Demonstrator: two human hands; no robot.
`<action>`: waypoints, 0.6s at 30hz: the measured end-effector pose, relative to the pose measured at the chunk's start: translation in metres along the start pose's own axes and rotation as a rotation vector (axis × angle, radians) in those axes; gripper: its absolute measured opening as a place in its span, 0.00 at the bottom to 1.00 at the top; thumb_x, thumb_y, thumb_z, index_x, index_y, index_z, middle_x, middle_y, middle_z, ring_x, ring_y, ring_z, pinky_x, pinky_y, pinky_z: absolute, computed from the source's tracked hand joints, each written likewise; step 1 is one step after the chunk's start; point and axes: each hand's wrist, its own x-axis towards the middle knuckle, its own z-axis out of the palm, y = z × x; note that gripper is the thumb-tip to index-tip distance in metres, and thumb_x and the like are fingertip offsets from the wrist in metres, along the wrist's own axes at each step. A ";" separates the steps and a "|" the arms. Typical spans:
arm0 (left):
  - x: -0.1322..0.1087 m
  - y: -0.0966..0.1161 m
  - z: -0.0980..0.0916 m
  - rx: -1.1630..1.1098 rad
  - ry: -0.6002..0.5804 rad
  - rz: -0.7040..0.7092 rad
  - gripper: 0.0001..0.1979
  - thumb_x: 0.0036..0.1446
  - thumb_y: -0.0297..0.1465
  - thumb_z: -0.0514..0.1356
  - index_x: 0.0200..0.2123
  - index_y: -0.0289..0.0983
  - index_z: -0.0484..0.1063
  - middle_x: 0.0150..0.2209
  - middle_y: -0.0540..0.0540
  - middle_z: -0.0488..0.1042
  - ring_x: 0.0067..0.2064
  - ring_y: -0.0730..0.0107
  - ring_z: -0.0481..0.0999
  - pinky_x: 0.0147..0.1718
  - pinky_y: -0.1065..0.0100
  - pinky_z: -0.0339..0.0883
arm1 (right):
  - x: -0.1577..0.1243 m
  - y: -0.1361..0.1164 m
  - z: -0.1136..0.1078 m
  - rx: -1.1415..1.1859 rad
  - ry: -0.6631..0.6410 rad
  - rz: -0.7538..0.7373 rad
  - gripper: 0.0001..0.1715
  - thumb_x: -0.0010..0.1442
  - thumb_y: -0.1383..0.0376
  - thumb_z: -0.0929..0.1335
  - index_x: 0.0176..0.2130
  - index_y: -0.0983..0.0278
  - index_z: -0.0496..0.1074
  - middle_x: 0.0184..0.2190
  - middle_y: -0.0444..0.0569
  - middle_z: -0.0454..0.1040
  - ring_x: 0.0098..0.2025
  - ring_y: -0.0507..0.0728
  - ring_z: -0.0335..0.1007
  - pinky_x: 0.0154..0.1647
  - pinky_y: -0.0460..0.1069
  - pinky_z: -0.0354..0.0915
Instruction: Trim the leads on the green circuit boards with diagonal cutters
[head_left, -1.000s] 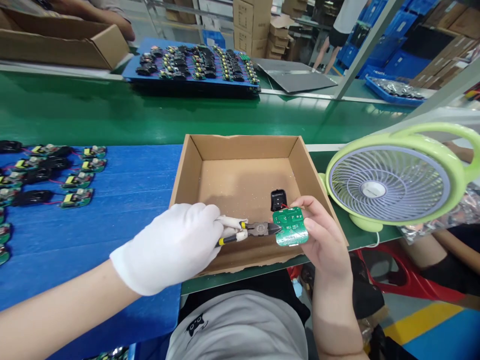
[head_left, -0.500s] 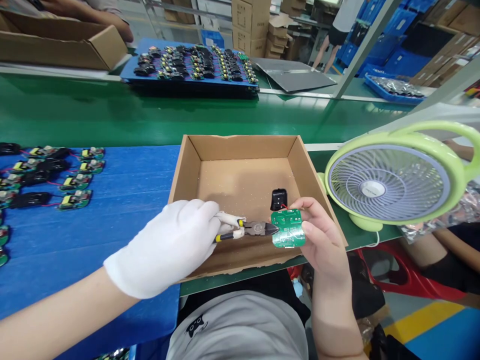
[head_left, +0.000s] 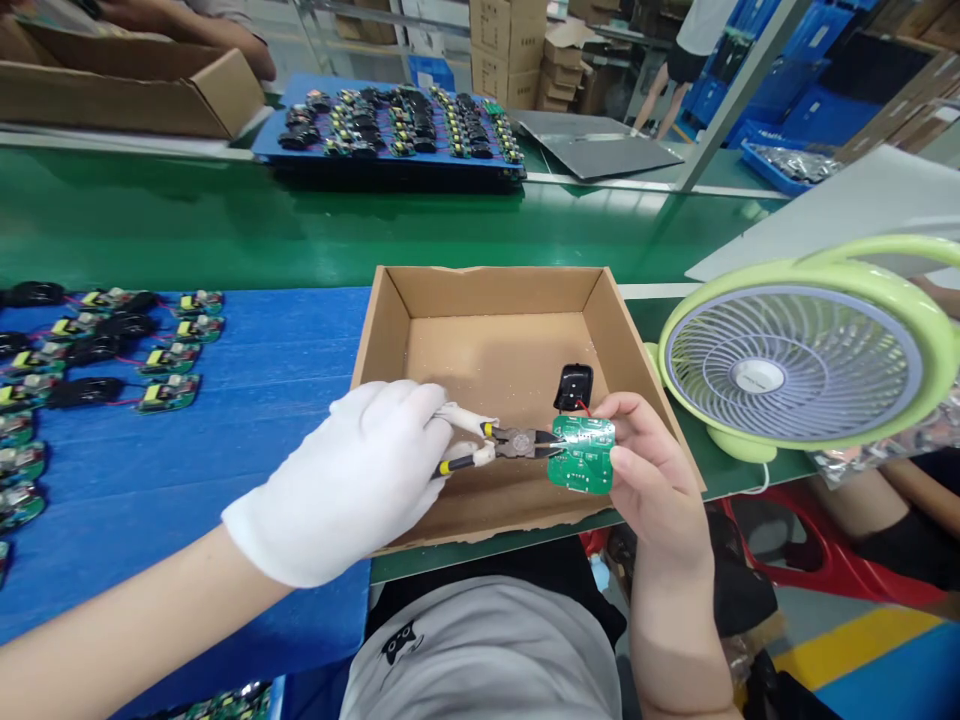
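We stand at an electronics assembly line in a factory: a long green conveyor belt (head_left: 187, 225) runs between work stations, rows of small circuit boards (head_left: 161, 392) lie on blue mats (head_left: 285, 350) either side of it, and cardboard cartons (head_left: 506, 45) and blue crates (head_left: 795, 40) are stacked behind

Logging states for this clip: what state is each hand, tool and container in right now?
left hand, gloved, shut on cutters
cutters, tips at circuit board edge
right hand, bare, gripping circuit board
circuit board, held above cardboard box
cardboard box, open on top
fan, upright; spinning or not unclear
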 end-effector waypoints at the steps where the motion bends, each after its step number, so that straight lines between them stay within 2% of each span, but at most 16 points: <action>1: 0.001 0.000 0.000 0.002 0.008 0.004 0.14 0.59 0.20 0.55 0.36 0.36 0.81 0.32 0.38 0.78 0.32 0.48 0.81 0.30 0.53 0.76 | 0.000 0.000 0.000 -0.006 0.005 -0.004 0.19 0.67 0.51 0.81 0.49 0.54 0.76 0.44 0.48 0.85 0.43 0.59 0.84 0.44 0.52 0.82; 7: 0.004 0.001 0.000 0.035 0.017 0.015 0.15 0.63 0.21 0.54 0.34 0.37 0.80 0.31 0.39 0.78 0.31 0.50 0.80 0.30 0.53 0.75 | -0.001 -0.001 0.000 -0.025 0.029 0.008 0.21 0.65 0.49 0.82 0.48 0.54 0.76 0.45 0.49 0.84 0.44 0.59 0.83 0.41 0.51 0.81; 12: 0.006 0.002 -0.002 0.108 0.019 0.028 0.16 0.65 0.21 0.54 0.30 0.40 0.78 0.29 0.41 0.75 0.29 0.52 0.78 0.29 0.54 0.70 | -0.001 -0.001 0.000 -0.038 0.025 0.029 0.22 0.64 0.49 0.81 0.48 0.54 0.74 0.46 0.50 0.84 0.46 0.63 0.84 0.45 0.55 0.83; 18: 0.004 0.001 -0.001 0.094 0.005 0.032 0.17 0.66 0.21 0.54 0.30 0.40 0.79 0.29 0.42 0.73 0.30 0.51 0.75 0.30 0.53 0.66 | 0.001 -0.001 0.000 -0.044 0.032 0.021 0.20 0.65 0.51 0.81 0.48 0.54 0.75 0.42 0.48 0.83 0.41 0.59 0.81 0.39 0.50 0.78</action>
